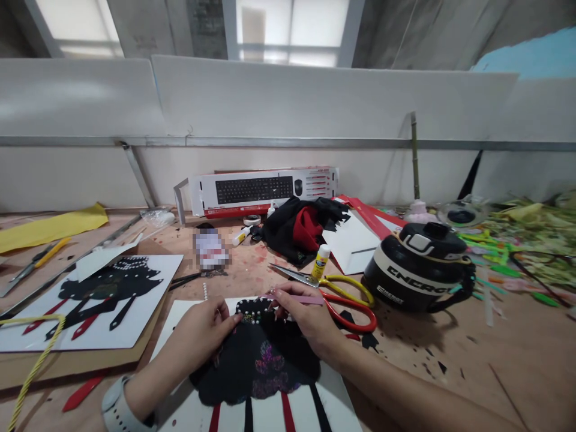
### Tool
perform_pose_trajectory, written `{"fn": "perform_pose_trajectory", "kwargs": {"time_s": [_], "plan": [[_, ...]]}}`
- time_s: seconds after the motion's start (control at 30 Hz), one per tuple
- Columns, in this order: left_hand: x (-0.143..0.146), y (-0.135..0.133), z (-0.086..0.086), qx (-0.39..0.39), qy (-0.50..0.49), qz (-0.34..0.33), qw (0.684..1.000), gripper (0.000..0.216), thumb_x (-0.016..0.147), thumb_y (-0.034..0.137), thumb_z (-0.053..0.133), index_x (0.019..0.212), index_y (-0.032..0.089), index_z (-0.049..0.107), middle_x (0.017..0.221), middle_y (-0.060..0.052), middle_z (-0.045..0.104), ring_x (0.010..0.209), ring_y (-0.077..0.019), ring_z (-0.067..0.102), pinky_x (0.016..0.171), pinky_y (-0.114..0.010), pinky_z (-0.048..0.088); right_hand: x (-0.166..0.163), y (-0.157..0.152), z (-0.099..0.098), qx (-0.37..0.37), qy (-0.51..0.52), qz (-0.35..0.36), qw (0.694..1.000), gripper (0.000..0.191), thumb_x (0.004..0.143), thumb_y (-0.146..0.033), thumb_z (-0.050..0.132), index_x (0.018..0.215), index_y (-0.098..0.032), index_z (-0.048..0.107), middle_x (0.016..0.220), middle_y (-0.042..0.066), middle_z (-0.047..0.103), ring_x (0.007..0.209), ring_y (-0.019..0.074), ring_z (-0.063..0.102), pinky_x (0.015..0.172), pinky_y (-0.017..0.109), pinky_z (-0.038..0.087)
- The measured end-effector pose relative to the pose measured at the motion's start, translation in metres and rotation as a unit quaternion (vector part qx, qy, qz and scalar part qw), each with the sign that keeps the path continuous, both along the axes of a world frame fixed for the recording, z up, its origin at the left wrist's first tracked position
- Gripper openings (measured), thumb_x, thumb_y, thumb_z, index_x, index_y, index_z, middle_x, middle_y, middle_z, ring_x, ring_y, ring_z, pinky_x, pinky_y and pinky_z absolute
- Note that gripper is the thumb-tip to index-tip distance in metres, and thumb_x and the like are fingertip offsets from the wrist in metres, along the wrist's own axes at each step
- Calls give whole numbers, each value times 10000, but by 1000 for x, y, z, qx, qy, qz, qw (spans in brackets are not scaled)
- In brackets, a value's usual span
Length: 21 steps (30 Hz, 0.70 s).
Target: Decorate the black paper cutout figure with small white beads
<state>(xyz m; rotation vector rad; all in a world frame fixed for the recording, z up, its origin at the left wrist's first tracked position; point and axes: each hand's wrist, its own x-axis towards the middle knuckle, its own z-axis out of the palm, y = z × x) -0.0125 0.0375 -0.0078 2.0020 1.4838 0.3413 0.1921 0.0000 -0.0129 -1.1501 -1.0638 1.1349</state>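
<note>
A black paper cut-out (261, 360) with red and black strips lies on a white sheet (189, 408) in front of me. Small pearl beads line its top edge. My left hand (202, 336) rests on the cut-out's upper left, fingers curled with the tips pressed near the beads. My right hand (306, 318) sits at the upper right, pinched on a thin pink stick (301, 298) whose end lies by the beads.
Red and yellow scissors (346, 300) and a glue bottle (321, 261) lie just beyond my right hand. A black jug (418, 270) stands to the right. A second cut-out on white card (90, 300) lies left, with yellow cord (36, 360). A keyboard box (256, 191) and black-red cloth (301, 231) sit behind.
</note>
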Motion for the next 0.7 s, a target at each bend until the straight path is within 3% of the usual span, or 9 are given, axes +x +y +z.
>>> {"fn": "perform_pose_trajectory", "kwargs": {"time_s": [0.17, 0.43, 0.57, 0.63, 0.7], "plan": [[0, 0, -2, 4, 1, 10, 1000, 309, 846, 472, 464, 659, 226, 474, 548, 20, 542, 545, -190, 558, 502, -262, 298, 1, 0, 0, -6, 8, 7, 1000, 236, 729, -393, 757, 750, -159, 727, 650, 2, 686, 527, 112, 581, 514, 219, 419], [-2, 0, -6, -15, -29, 9, 999, 319, 778, 519, 551, 663, 227, 495, 476, 47, 527, 442, -177, 555, 440, -244, 314, 1, 1, 1, -5, 9, 2, 1000, 241, 731, -386, 753, 756, -147, 747, 620, 2, 675, 526, 107, 570, 514, 216, 402], [-4, 5, -10, -34, -57, 14, 998, 377, 839, 583, 414, 708, 234, 470, 480, 38, 572, 376, -178, 572, 385, -244, 356, 8, 3, 4, 2, 14, -15, 1000, 284, 723, -436, 762, 754, -156, 729, 627, 4, 678, 531, 116, 566, 514, 228, 418], [-7, 8, -4, -14, -68, 21, 997, 403, 870, 590, 338, 734, 231, 465, 551, 6, 624, 441, -191, 621, 423, -261, 417, 13, 5, 8, 8, 12, -22, 1000, 328, 720, -481, 754, 766, -159, 714, 634, 6, 680, 524, 115, 558, 509, 232, 418], [-12, 10, 7, 28, -73, 19, 997, 398, 853, 595, 407, 759, 220, 499, 695, -39, 676, 623, -217, 677, 558, -295, 486, 19, 9, 12, 8, 3, -18, 1000, 382, 726, -529, 735, 824, -161, 708, 661, 12, 689, 545, 122, 577, 538, 242, 440]]}}
